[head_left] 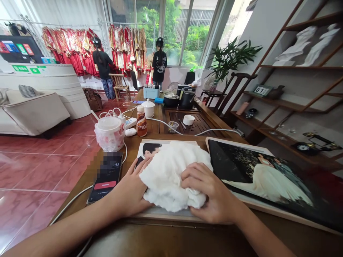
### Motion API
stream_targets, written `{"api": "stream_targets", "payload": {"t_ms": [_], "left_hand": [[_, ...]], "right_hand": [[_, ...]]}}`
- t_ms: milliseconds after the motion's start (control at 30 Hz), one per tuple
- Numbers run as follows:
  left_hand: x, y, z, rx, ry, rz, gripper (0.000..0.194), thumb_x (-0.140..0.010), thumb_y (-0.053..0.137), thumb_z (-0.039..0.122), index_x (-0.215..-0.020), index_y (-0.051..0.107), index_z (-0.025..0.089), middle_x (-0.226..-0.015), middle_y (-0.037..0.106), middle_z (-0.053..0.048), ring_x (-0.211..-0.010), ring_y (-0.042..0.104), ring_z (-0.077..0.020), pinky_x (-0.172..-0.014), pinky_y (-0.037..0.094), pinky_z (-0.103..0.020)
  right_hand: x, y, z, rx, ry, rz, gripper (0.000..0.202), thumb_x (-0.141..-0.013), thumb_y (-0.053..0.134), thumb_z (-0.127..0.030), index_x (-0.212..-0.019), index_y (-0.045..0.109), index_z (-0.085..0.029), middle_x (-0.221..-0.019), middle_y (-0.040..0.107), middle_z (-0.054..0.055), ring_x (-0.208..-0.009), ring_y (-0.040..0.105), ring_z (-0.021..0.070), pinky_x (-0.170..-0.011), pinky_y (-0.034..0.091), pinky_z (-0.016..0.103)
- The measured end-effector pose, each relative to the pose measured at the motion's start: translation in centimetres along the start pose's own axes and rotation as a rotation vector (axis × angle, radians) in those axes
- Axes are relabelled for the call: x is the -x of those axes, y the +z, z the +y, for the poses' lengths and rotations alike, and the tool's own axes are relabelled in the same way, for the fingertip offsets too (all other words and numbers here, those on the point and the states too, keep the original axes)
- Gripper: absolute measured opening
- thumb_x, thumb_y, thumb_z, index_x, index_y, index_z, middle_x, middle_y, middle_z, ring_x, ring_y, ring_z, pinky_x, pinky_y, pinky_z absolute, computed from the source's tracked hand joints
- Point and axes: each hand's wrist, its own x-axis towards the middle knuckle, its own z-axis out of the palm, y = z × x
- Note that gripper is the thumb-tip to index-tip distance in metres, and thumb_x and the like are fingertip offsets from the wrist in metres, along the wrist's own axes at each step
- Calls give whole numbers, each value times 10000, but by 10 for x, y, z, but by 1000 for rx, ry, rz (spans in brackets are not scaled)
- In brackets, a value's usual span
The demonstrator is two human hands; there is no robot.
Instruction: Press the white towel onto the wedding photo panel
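A crumpled white cloth is bunched over a framed photo in front of me. The photo shows a dark-haired figure in a dark suit; the cloth covers most of it. My right hand has its fingers curled into the right side of the cloth. On the photo's left side lies my left hand, its fingers stretched out beside the cloth and their tips partly hidden by it. A second framed photo, with a pale gown on a dark ground, lies to the right.
A phone with a cable lies left on the wooden table. Beyond are a bagged white tub, a brown bottle, a white lidded jar and a small white bowl. Two people stand by hanging garments.
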Motion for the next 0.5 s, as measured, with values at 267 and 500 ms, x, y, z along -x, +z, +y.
{"api": "stream_targets", "payload": {"t_ms": [267, 500], "left_hand": [[-3, -2, 7, 1, -45, 8, 703, -943, 494, 541, -1512, 319, 168, -1568, 282, -136, -1451, 194, -341, -1169, 172, -555], [-8, 4, 2, -2, -7, -22, 785, -831, 642, 449, -1507, 336, 191, -1586, 241, -126, -1458, 161, -356, -1170, 149, -572]], "right_hand": [[3, 1, 13, 111, 67, 77, 342, -625, 669, -131, -934, 548, -215, -975, 595, 43, -936, 494, 245, -848, 373, 410], [3, 0, 12, 46, -1, 39, 356, -627, 661, -128, -950, 543, -220, -978, 597, 37, -910, 505, 227, -832, 383, 395]]}}
